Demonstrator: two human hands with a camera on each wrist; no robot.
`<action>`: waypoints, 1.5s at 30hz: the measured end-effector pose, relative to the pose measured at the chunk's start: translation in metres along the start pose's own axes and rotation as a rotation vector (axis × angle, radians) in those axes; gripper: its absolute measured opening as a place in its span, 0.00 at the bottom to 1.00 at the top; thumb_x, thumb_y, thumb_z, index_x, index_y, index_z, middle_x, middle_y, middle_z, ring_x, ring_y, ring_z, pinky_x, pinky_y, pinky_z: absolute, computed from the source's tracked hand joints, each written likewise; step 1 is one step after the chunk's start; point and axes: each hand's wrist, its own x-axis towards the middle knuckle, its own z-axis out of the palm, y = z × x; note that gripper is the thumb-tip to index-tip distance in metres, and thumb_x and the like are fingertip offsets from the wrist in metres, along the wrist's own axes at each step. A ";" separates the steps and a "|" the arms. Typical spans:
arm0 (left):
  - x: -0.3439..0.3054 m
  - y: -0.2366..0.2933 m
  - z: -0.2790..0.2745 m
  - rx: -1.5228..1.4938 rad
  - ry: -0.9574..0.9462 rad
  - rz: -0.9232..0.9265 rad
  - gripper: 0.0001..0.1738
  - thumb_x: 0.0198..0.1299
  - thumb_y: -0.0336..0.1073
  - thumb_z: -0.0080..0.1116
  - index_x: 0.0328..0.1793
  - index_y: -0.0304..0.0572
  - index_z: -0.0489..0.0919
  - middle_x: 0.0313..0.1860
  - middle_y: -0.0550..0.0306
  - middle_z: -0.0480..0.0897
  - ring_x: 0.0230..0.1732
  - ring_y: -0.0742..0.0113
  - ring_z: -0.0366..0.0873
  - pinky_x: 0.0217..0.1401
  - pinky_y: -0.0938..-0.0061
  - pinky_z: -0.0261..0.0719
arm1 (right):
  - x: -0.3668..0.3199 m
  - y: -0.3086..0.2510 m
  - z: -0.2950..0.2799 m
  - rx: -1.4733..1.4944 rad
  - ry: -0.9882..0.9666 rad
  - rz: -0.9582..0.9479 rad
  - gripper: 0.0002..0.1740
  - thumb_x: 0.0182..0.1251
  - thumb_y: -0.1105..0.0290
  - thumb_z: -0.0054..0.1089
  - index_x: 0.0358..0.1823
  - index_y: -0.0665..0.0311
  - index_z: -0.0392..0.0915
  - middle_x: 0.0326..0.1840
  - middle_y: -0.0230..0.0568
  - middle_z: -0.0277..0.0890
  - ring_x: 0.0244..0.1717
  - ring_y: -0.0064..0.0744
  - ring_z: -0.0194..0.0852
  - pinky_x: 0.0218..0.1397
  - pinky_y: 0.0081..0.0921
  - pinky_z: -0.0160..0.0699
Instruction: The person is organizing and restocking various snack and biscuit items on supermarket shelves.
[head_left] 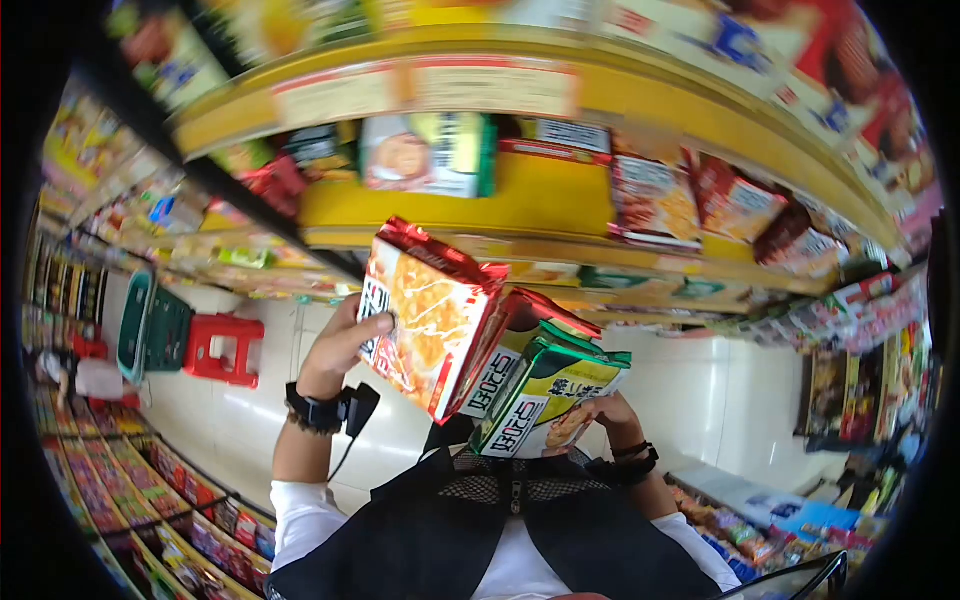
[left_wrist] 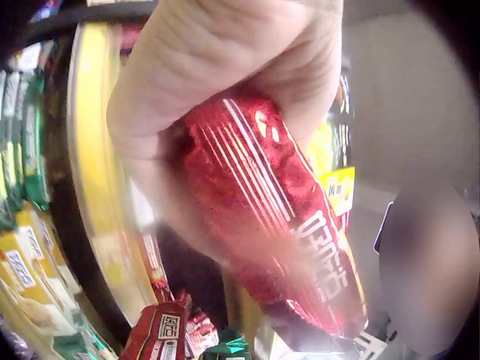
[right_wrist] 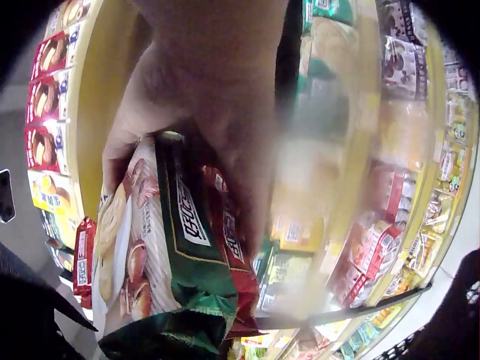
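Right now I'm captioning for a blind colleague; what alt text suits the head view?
In a shop, a person's left hand holds a red snack pack, their right hand a green pack with another beside it, before a yellow shelf bearing more packs. A red stool stands to the left.

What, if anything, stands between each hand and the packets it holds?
Nothing visible: the left hand grips the red packet directly, and the right hand grips the green packet, with a second red packet alongside.
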 end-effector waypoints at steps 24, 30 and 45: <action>-0.314 -0.045 -0.118 -0.770 1.071 0.422 0.20 0.63 0.38 0.51 0.57 0.32 0.66 0.51 0.49 0.76 0.47 0.63 0.79 0.50 0.69 0.80 | 0.201 0.074 0.182 -0.003 -0.314 0.644 0.34 0.40 0.67 0.66 0.53 0.70 0.67 0.42 0.49 0.77 0.35 0.48 0.79 0.38 0.46 0.82; -0.381 -0.022 -0.170 -0.796 1.337 0.597 0.24 0.66 0.43 0.44 0.63 0.37 0.61 0.57 0.48 0.73 0.53 0.58 0.76 0.54 0.62 0.77 | 0.315 0.113 0.341 0.048 -0.663 0.885 0.33 0.45 0.70 0.64 0.57 0.68 0.66 0.50 0.44 0.74 0.48 0.37 0.75 0.50 0.32 0.77; -0.450 0.078 -0.509 -0.442 1.552 0.301 0.19 0.61 0.35 0.54 0.53 0.28 0.70 0.45 0.51 0.79 0.41 0.68 0.80 0.44 0.74 0.79 | 0.509 0.260 0.544 0.016 -0.543 0.765 0.35 0.44 0.67 0.65 0.56 0.68 0.66 0.52 0.45 0.73 0.51 0.40 0.74 0.55 0.35 0.74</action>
